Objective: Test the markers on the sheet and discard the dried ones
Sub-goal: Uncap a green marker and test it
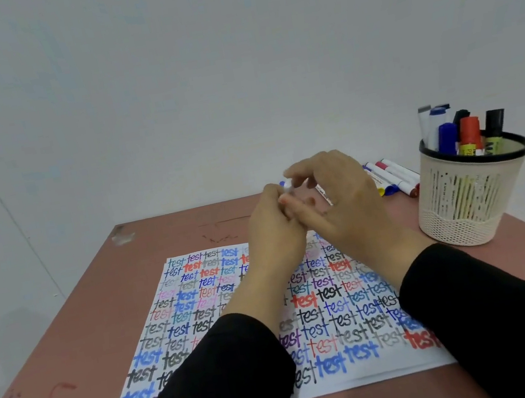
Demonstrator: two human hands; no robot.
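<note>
A white sheet [203, 313] covered with the word "test" in several colours lies on the reddish table. Above its far edge both hands meet around one white marker [322, 194], mostly hidden by fingers; a blue tip or cap [283, 183] shows at its left end. My left hand [273, 228] has its fingers curled at that end. My right hand [342, 206] curls over the marker's body. A cream mesh cup [462, 200] at the right holds several markers [466, 137].
Several loose markers [393, 178] lie on the table [68, 335] behind my right hand, left of the cup. A white wall stands just past the table's far edge. Old ink scribbles mark the table at the near left.
</note>
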